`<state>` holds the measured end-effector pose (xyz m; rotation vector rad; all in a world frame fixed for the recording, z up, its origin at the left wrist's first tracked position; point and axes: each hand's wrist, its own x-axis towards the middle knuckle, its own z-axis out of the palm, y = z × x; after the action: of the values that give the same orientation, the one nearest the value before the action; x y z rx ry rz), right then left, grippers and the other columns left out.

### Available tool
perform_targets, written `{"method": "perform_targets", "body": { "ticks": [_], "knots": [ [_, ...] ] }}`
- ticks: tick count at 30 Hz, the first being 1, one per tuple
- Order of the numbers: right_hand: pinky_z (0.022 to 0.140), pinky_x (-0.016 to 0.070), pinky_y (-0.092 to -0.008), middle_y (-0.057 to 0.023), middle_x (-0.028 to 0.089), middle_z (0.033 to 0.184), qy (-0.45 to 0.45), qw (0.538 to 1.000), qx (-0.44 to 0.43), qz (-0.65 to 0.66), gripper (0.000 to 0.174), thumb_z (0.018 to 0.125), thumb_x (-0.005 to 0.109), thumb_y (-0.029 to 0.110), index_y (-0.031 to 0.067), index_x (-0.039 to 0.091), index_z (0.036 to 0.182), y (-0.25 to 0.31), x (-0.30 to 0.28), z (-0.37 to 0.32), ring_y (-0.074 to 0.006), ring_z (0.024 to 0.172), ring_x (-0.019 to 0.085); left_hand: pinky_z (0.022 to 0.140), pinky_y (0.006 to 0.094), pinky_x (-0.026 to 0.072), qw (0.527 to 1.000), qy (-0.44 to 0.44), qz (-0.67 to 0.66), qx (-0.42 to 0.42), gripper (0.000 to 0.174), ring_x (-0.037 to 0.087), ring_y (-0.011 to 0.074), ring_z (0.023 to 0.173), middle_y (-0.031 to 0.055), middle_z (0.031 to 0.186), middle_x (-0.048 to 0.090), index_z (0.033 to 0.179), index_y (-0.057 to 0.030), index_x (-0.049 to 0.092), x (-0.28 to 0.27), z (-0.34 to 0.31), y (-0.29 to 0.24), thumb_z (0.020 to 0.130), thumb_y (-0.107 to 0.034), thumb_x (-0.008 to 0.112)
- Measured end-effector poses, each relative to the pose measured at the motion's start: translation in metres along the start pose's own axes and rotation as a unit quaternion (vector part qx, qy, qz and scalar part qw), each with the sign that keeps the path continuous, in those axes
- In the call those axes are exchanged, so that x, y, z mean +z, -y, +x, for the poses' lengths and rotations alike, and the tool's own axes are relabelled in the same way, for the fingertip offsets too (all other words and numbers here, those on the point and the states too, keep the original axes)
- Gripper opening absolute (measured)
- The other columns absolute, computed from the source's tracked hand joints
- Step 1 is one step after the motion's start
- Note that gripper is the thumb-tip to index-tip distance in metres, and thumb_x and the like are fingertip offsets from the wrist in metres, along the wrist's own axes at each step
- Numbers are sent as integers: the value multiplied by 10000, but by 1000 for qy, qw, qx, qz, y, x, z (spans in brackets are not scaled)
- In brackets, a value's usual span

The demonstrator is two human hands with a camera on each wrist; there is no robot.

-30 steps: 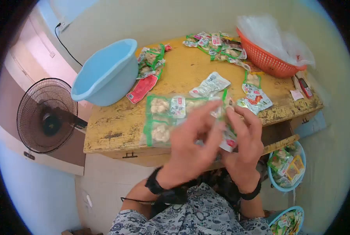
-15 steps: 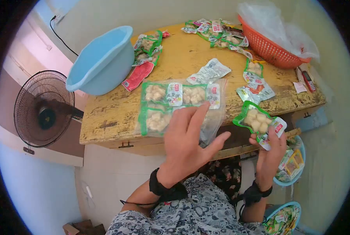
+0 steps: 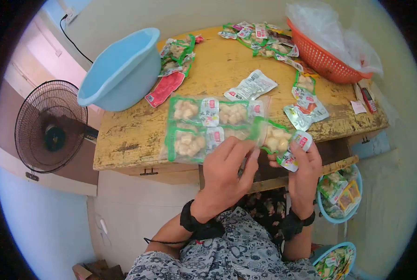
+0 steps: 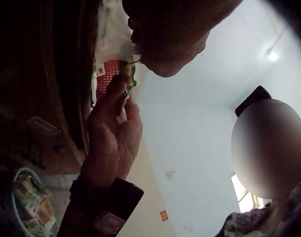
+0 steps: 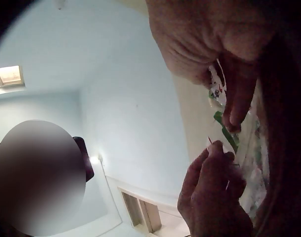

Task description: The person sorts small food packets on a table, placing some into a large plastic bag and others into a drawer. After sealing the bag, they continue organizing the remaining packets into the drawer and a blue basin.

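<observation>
A large clear plastic bag (image 3: 166, 151) lies flat on the table's front part, with several green-edged packets of pale round pieces (image 3: 186, 142) inside in rows. My left hand (image 3: 224, 175) pinches the bag's film near its right-hand end. In my right hand (image 3: 305, 177) is one more such packet (image 3: 277, 139), gripped by its white-and-red label end. Its green far end overlaps the bag's right edge, close by the left fingertips. The right wrist view shows both hands (image 5: 239, 44) near each other, with the packet's green edge (image 5: 224, 128) between them.
On the worn yellow table (image 3: 124, 140) stand a blue basin (image 3: 124, 74) and a red basket (image 3: 318, 56) with clear bags. Piled packets (image 3: 259, 39), a silver-white pouch (image 3: 252, 86) and a red pouch (image 3: 165, 88) lie around. An open drawer (image 3: 329, 154) is below, with a filled tub (image 3: 341, 193) beside it.
The right hand first drew away rightwards with the packet, then brought it back left to the bag's edge. The left hand's spread fingers have closed in on the bag's edge.
</observation>
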<state>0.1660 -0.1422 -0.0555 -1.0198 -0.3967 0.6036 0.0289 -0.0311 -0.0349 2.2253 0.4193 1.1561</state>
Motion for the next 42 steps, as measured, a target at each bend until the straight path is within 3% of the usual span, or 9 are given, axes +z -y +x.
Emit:
{"method": "perform_targets", "body": {
  "ticks": [6, 9, 10, 13, 19, 28, 33, 36, 42],
  "knots": [
    [443, 482, -264, -72, 678, 874, 38, 993, 45, -98, 162, 1002, 634, 112, -4, 608, 1112, -4, 28, 9, -120, 587, 614, 578, 339, 504, 999, -24, -16, 23, 167, 638, 233, 668, 132, 857, 641, 1046, 9, 678, 8, 1, 1, 886, 29, 718],
    [507, 503, -338, -113, 682, 867, 33, 949, -93, -299, 166, 975, 649, 99, -3, 595, 1094, -30, 28, 17, -176, 618, 642, 617, 398, 520, 999, -25, -6, 26, 197, 658, 324, 722, 131, 877, 636, 1065, -5, 684, 10, 1, 4, 871, 6, 719],
    [645, 536, -423, -168, 681, 888, 39, 901, -228, -367, 190, 942, 656, 83, -4, 584, 1094, -38, 28, 24, -288, 728, 688, 616, 399, 519, 999, -30, -4, 31, 197, 657, 326, 724, 134, 880, 636, 1067, -5, 683, 11, 2, 6, 873, 4, 716],
    [735, 526, -477, -193, 685, 960, 53, 885, -192, -421, 244, 920, 691, 127, 14, 588, 1110, -28, 28, 22, -376, 855, 686, 615, 404, 515, 999, -35, 0, 41, 203, 653, 330, 729, 140, 890, 635, 1077, -6, 679, 14, 1, 13, 877, -1, 711],
    [629, 488, -464, -125, 610, 828, 0, 739, -239, -630, 258, 858, 772, 287, 79, 642, 937, -13, 28, 21, -340, 779, 649, 615, 413, 506, 1000, -8, 10, 25, 237, 640, 337, 742, 140, 906, 625, 1094, -13, 667, 9, -5, 22, 867, -39, 728],
    [587, 455, -450, -116, 575, 762, 57, 694, -268, -666, 287, 860, 758, 317, 79, 628, 766, -19, 21, 34, -327, 698, 621, 612, 381, 506, 999, 19, 35, 19, 256, 637, 294, 732, 122, 898, 633, 1098, -29, 664, 5, -5, 27, 871, -104, 756],
    [583, 437, -443, -141, 572, 733, 39, 767, -241, -593, 299, 894, 729, 287, 54, 597, 759, -10, 16, 38, -348, 665, 595, 564, 284, 469, 997, 55, 0, -49, 219, 606, 168, 666, 85, 885, 663, 1110, -35, 673, -21, 3, 21, 907, -83, 741],
    [578, 419, -447, -149, 560, 727, 24, 790, -235, -566, 322, 922, 717, 279, 45, 576, 752, -10, 7, 40, -354, 648, 566, 560, 346, 490, 999, -12, 18, -44, 220, 613, 212, 594, 97, 859, 644, 1069, -26, 669, -53, 30, 28, 893, -136, 744],
    [585, 405, -458, -158, 526, 733, -5, 795, -286, -536, 304, 970, 684, 181, 17, 542, 756, -19, 7, 44, -365, 634, 526, 635, 415, 533, 980, -41, 192, 39, 192, 680, 289, 740, 137, 893, 683, 1029, -27, 691, -103, 107, 104, 892, -159, 717]
  ]
}}
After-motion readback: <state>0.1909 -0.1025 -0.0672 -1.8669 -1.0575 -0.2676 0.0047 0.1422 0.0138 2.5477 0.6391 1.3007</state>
